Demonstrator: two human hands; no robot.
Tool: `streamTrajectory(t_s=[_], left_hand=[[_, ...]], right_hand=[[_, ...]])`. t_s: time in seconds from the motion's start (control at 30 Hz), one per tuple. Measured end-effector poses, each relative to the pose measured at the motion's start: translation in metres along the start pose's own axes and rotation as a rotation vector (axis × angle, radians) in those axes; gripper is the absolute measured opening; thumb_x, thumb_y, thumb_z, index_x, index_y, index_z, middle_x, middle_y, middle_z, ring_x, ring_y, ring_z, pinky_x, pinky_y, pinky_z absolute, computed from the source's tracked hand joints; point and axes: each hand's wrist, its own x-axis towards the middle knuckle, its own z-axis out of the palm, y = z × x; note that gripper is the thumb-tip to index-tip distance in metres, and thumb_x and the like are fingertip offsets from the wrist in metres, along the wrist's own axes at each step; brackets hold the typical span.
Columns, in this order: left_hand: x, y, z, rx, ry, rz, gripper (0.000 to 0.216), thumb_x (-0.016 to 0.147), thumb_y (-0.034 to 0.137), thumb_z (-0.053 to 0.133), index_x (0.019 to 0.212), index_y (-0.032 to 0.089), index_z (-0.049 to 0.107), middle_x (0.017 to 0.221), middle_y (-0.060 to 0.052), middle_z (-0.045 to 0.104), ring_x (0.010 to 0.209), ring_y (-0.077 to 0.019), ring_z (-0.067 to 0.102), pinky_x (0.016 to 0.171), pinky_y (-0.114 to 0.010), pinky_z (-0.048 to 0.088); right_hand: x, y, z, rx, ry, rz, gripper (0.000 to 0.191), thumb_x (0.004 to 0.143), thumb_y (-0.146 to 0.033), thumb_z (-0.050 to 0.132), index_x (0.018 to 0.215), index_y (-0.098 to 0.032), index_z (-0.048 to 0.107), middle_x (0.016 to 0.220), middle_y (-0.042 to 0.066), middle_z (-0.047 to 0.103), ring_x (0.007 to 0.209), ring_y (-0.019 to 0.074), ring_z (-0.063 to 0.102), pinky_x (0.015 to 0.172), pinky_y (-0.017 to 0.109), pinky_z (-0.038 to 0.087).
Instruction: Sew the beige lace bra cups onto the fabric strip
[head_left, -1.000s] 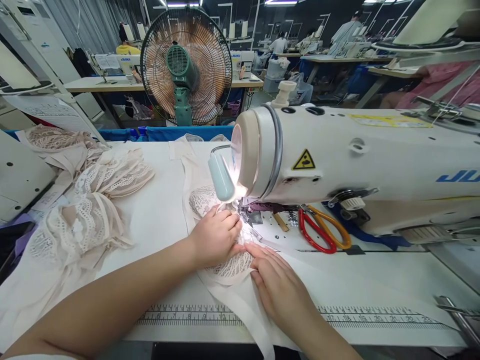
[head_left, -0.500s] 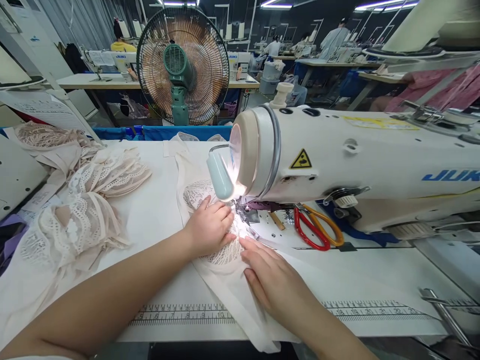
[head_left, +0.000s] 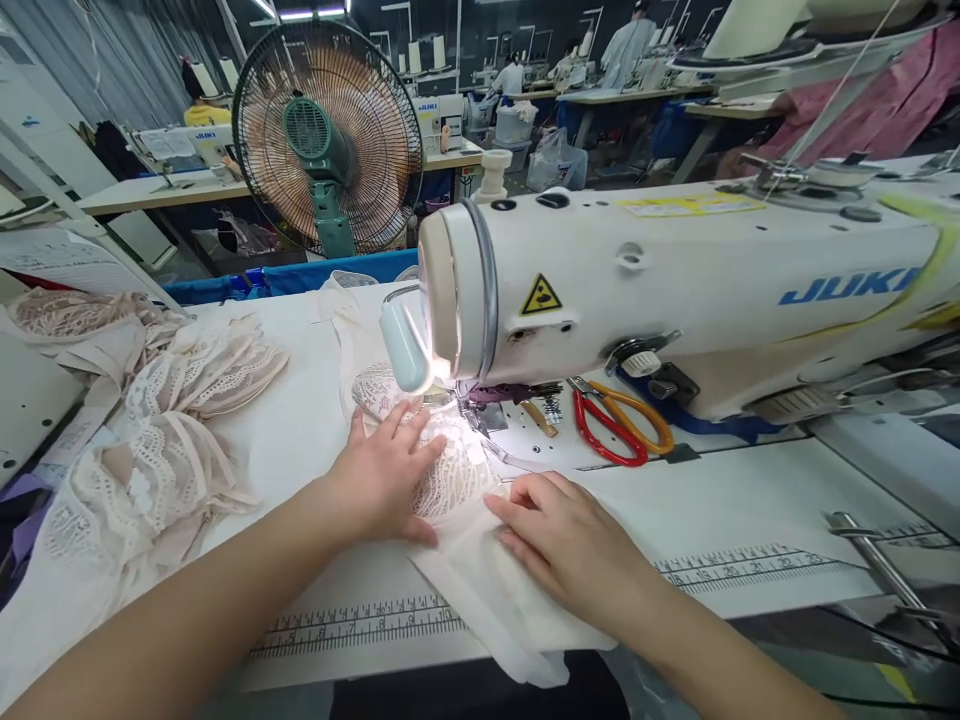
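Note:
A cream lace bra piece (head_left: 457,480) lies on the machine bed, partly under the presser foot of a white sewing machine (head_left: 585,270). Its lace cup is lit by the lamp (head_left: 405,348), and pale bands trail toward the front table edge. My left hand (head_left: 386,470) rests flat on the lace, fingers spread, left of the needle area. Closer to the front, my right hand (head_left: 566,540) pinches the fabric's right edge between thumb and fingers. The spot right under the presser foot is hard to make out.
Scissors with red and orange handles (head_left: 619,425) lie right of the needle. Cream lace pieces (head_left: 172,430) are heaped at left. A printed ruler (head_left: 360,625) runs along the front edge. A large fan (head_left: 326,140) stands behind; people sit at machines farther back.
My left hand has moved back from the presser foot and spread its fingers. My right hand has curled into a pinch on the fabric edge. The camera view has turned slightly right and tilted.

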Motion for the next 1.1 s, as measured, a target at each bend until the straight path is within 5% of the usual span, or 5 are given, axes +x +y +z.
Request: streamTrajectory(t_s=[0.2,0.37,0.67,1.1], left_hand=[[0.003,-0.009,0.001,-0.039,-0.024,-0.100,0.100,0.055,0.064,0.071,0.139,0.026,0.033,0.152,-0.013,0.003,0.136,-0.0451,0.000,0.095,-0.076,0.009],[0.009,-0.020,0.001,-0.091,-0.039,-0.151,0.102,0.057,0.068,0.066,0.142,0.027,0.028,0.153,-0.013,0.008,0.135,-0.0465,-0.002,0.094,-0.076,0.017],[0.023,-0.045,0.000,-0.133,0.030,-0.067,0.096,0.061,0.064,0.068,0.140,0.026,0.032,0.147,-0.016,0.026,0.134,-0.0429,0.017,0.102,-0.057,0.029],[0.048,-0.078,-0.001,-0.162,0.075,0.013,0.087,0.060,0.067,0.066,0.132,0.025,0.041,0.123,-0.014,0.051,0.111,-0.0345,0.050,0.085,-0.041,0.046]], right_hand=[[0.008,-0.001,-0.010,-0.077,-0.067,0.007,0.018,0.084,-0.021,0.052,0.099,-0.024,0.062,0.072,0.000,0.055,0.071,0.0176,0.051,0.065,0.030,0.036],[0.019,0.001,-0.011,-0.090,-0.168,0.055,0.022,0.087,-0.022,0.048,0.105,-0.024,0.060,0.066,-0.001,0.062,0.066,0.0183,0.056,0.060,0.030,0.030],[0.036,-0.005,-0.016,-0.204,-0.199,0.087,0.018,0.088,-0.025,0.046,0.100,-0.022,0.059,0.061,0.001,0.063,0.057,0.0182,0.058,0.050,0.029,0.018],[0.050,-0.015,-0.010,-0.296,-0.276,0.187,0.043,0.091,-0.029,0.046,0.132,-0.016,0.046,0.056,0.005,0.066,0.053,0.0206,0.062,0.043,0.027,0.022]])
